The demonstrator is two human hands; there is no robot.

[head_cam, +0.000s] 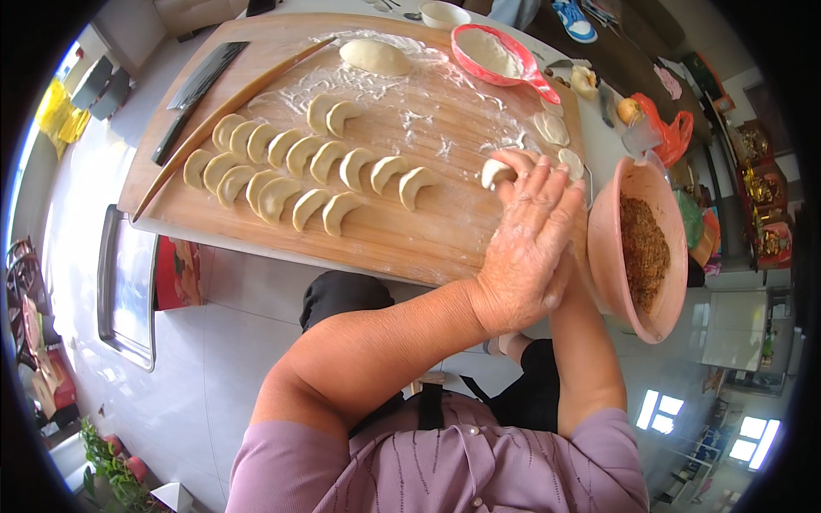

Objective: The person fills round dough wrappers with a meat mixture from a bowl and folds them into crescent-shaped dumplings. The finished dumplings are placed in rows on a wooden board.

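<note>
My left hand [526, 247] lies across my right hand [516, 168], which is mostly hidden under it. A pale folded dumpling [496, 173] shows at the fingertips of my right hand, over the right part of the wooden board [410, 240]. Left of my hands, several crescent dumplings [328, 161] stand in rows. Flat dough wrappers [553, 128] lie just beyond my fingers, one [571, 163] beside my left fingertips. A pink bowl of brown minced filling [644, 256] stands right of my hands, tilted in view.
A dough lump [375, 57] and a red-rimmed flour scoop [494, 56] are at the far side. A long rolling pin [234, 102] and a knife [199, 96] lie at the left. Beyond the right edge are an onion [629, 111] and a red plastic bag [670, 138].
</note>
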